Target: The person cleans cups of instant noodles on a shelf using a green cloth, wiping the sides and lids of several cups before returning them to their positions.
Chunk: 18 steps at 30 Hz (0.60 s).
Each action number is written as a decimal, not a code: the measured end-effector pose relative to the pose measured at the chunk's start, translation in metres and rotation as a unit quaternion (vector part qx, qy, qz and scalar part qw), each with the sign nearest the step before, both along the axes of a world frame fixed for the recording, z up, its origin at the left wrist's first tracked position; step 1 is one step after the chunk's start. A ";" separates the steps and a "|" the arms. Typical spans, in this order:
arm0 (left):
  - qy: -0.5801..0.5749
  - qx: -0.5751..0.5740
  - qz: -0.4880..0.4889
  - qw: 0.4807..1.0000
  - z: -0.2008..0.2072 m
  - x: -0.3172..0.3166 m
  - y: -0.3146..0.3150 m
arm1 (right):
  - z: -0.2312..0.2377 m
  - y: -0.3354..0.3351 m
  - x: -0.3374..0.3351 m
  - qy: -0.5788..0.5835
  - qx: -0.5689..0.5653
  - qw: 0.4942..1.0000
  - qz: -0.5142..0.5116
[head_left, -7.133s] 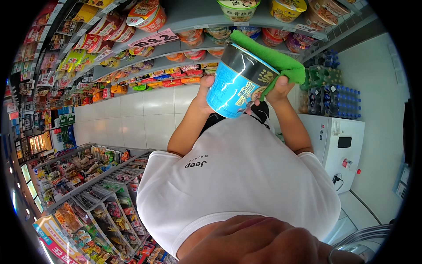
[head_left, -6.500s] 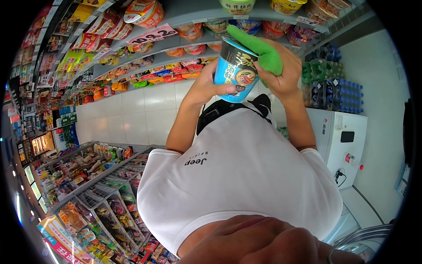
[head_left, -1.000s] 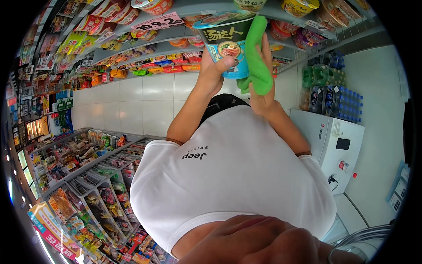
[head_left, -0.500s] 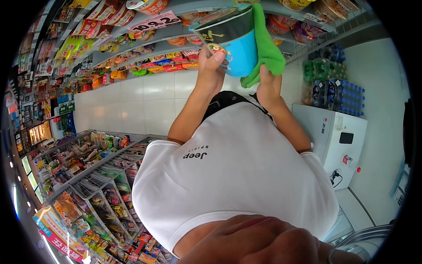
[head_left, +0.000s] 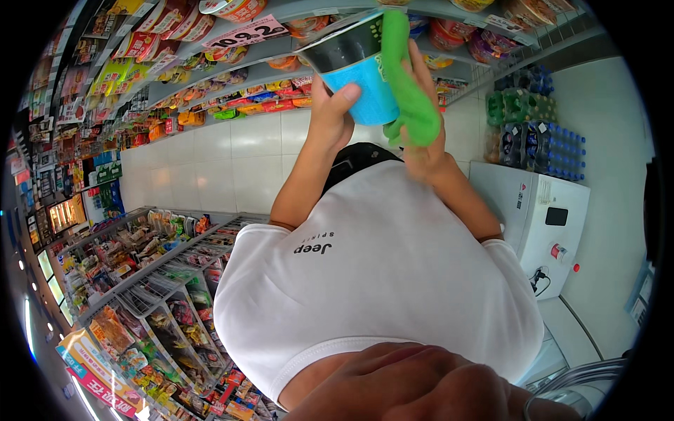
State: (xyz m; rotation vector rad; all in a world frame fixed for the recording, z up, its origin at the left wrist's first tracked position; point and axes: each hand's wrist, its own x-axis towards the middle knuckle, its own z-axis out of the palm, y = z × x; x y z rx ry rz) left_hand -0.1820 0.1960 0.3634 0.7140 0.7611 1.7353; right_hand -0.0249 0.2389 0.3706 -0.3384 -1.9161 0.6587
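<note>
A large black-and-blue instant noodle tub [head_left: 359, 81] is held up in front of the shelves, tilted to the left. My left hand [head_left: 331, 116] grips its lower left side, the thumb lying across the blue band. Against the tub's right side, my right hand [head_left: 427, 151] presses a green cloth [head_left: 411, 102]. The fingers of that hand reach up behind the cloth, which hides part of them and the tub's right edge. The lower part of the right hand is slightly blurred.
Shelves of noodle tubs and packets run along the far side, with a pink price sign [head_left: 246, 31] on one edge. Wire snack racks [head_left: 165, 302] stand at left. Wrapped bottle packs [head_left: 540, 147] and a white cabinet [head_left: 523, 210] are on the right.
The tub has turned, so its printed food picture no longer shows. My right hand has moved up along the tub's side with the cloth, its fingers now reaching higher.
</note>
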 end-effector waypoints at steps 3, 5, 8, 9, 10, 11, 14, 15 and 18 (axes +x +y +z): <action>0.001 -0.030 0.003 1.000 -0.003 0.001 -0.005 | -0.006 -0.010 0.006 0.041 -0.368 0.924 0.099; 0.005 -0.059 0.004 0.998 -0.005 0.000 -0.004 | -0.003 -0.015 0.004 0.068 -0.392 0.911 0.111; 0.021 -0.067 0.050 0.996 -0.005 0.003 -0.002 | -0.002 -0.006 -0.002 0.101 -0.219 0.962 0.125; 0.002 -0.059 0.035 0.998 -0.005 0.001 -0.001 | -0.001 -0.003 0.001 0.072 -0.151 0.980 0.109; -0.016 -0.050 0.020 0.998 -0.004 0.000 -0.002 | 0.000 -0.002 0.004 0.043 -0.083 0.991 0.092; -0.017 -0.053 0.022 0.998 -0.004 0.000 -0.003 | 0.000 -0.004 0.002 0.043 -0.085 0.991 0.093; -0.042 -0.050 -0.011 0.998 -0.004 -0.002 0.000 | -0.002 -0.006 -0.004 0.126 -0.262 0.949 0.123; 0.018 -0.047 0.008 0.999 -0.004 -0.003 0.001 | -0.009 -0.009 -0.001 0.122 -0.384 0.908 0.114; 0.085 -0.029 0.034 0.995 -0.011 -0.007 0.005 | -0.025 -0.015 0.008 0.109 -0.491 0.859 0.096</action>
